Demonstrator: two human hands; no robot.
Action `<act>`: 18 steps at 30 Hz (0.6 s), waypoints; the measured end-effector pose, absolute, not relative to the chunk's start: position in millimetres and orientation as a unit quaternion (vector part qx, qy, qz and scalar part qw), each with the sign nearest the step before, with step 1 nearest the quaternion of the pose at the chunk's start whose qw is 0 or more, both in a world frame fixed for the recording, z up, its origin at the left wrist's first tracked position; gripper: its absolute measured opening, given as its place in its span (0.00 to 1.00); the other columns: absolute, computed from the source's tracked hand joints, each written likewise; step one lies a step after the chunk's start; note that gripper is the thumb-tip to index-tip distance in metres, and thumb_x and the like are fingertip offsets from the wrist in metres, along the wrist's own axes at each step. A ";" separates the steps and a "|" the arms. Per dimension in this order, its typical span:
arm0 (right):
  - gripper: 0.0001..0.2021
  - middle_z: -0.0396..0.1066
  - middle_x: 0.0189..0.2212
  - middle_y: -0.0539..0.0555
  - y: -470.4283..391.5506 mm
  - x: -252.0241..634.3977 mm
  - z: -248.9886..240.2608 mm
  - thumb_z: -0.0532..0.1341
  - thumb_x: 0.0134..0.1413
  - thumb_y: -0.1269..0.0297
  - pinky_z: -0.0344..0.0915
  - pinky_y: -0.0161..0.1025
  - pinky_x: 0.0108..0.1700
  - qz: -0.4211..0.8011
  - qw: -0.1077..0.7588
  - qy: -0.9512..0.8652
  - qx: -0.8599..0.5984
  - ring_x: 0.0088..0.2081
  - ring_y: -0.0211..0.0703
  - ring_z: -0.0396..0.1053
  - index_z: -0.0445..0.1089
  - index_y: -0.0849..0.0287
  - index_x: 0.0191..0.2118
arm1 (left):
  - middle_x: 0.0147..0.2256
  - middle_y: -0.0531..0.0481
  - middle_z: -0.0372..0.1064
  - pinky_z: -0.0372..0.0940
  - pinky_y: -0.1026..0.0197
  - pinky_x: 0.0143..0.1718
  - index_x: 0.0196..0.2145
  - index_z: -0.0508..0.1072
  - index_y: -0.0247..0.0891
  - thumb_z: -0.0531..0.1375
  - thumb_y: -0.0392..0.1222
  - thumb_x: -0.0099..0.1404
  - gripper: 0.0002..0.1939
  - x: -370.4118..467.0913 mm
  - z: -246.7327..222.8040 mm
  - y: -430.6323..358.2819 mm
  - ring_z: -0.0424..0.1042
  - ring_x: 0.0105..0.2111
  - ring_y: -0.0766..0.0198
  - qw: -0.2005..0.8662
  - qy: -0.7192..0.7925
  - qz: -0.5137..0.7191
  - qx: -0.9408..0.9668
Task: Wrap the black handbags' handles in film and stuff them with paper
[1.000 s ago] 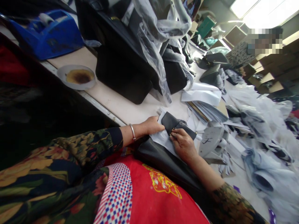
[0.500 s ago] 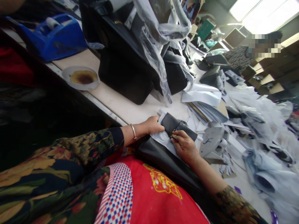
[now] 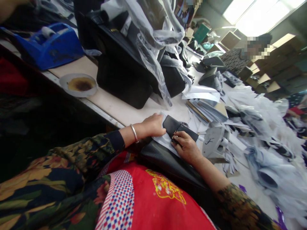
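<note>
My left hand (image 3: 155,125) is closed on the edge of a thin white sheet (image 3: 165,140), beside a small black leather piece (image 3: 171,124). With thumb and fingers pinched together, my right hand (image 3: 185,145) grips the leather piece near a small gold-coloured metal part. The sheet lies on a large black leather bag (image 3: 165,159) that rests against the red apron. What the palms cover is hidden.
Black bags with plastic-wrapped straps (image 3: 124,73) stand ahead on the table. A blue tape dispenser (image 3: 55,46) and a stained dish (image 3: 78,85) are at the left. Papers (image 3: 206,110) and plastic wrapping (image 3: 271,172) lie to the right. A person (image 3: 236,59) is farther back.
The view has shifted slightly, moving the table items a little to the left in the picture. Both hands keep nearly the same hold on the sheet and the leather piece.
</note>
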State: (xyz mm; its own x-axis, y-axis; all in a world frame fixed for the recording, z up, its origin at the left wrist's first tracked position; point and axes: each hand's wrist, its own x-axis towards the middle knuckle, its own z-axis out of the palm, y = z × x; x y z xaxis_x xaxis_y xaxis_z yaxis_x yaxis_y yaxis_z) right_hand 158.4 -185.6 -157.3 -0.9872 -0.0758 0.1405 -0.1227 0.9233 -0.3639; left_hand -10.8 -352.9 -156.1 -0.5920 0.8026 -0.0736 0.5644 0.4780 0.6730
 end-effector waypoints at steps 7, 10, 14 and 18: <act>0.13 0.74 0.48 0.61 -174.7 168.1 -160.4 0.65 0.55 0.67 0.70 0.55 0.55 0.214 0.074 -0.974 0.010 0.50 0.55 0.72 0.77 0.58 0.47 | 0.43 0.42 0.73 0.67 0.55 0.46 0.42 0.77 0.38 0.63 0.40 0.63 0.10 -10.5 -131.0 -333.8 0.73 0.46 0.51 0.036 0.646 0.165 0.744; 0.15 0.74 0.50 0.62 -175.4 174.9 -158.2 0.64 0.56 0.64 0.70 0.55 0.56 0.231 0.071 -0.970 0.009 0.52 0.55 0.72 0.76 0.59 0.49 | 0.41 0.43 0.75 0.66 0.58 0.39 0.40 0.79 0.38 0.64 0.42 0.64 0.08 -10.1 -134.4 -316.0 0.74 0.42 0.53 0.068 0.615 0.103 0.779; 0.18 0.71 0.55 0.64 -184.5 195.8 -144.5 0.62 0.60 0.63 0.69 0.56 0.58 0.221 0.089 -0.971 0.012 0.56 0.57 0.70 0.73 0.59 0.54 | 0.41 0.42 0.74 0.64 0.58 0.37 0.41 0.78 0.37 0.62 0.44 0.67 0.09 -10.8 -135.1 -302.6 0.74 0.42 0.53 0.040 0.588 0.059 0.806; 0.11 0.74 0.50 0.62 -195.5 215.0 -126.0 0.58 0.65 0.66 0.71 0.52 0.55 0.226 0.053 -0.972 0.041 0.51 0.52 0.72 0.76 0.58 0.48 | 0.41 0.43 0.73 0.61 0.58 0.31 0.46 0.76 0.39 0.61 0.40 0.67 0.11 -7.6 -133.9 -294.2 0.74 0.38 0.55 0.001 0.566 0.042 0.824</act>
State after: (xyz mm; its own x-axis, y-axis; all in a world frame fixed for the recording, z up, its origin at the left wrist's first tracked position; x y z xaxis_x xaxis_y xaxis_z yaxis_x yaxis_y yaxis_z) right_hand 215.0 -195.5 -126.0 -0.9911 -0.0553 0.1212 -0.1032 0.8942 -0.4355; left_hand -7.6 -294.2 -133.9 0.3567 0.9317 0.0683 0.9315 -0.3603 0.0498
